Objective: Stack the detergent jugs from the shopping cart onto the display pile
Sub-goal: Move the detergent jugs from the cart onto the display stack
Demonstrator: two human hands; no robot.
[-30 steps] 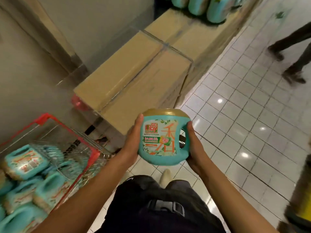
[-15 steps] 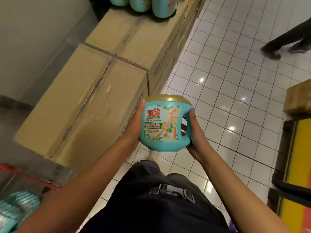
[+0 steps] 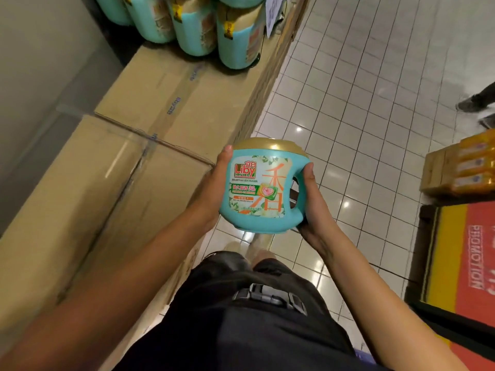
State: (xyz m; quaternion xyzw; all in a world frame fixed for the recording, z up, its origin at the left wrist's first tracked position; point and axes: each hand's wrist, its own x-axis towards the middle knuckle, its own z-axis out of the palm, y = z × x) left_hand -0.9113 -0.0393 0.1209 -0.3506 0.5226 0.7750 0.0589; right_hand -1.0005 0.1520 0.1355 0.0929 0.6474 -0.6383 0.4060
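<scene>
A teal detergent jug with a gold cap and an orange label is held upright in front of me, above the floor. My left hand grips its left side, thumb up by the cap. My right hand grips the handle side and cups under the base. The display pile of matching teal jugs stands at the top of the view on cardboard boxes, ahead and to the left of the held jug. The shopping cart is out of view.
Sealed cardboard boxes run along my left beside a grey wall. White tiled floor stretches ahead and right. A yellow and red promotion stand and yellow packs are at the right. Another person's shoe shows at the far right.
I have moved forward along the boxes with the jug in both hands. The cart has dropped out of view and the pile of jugs has come closer.
</scene>
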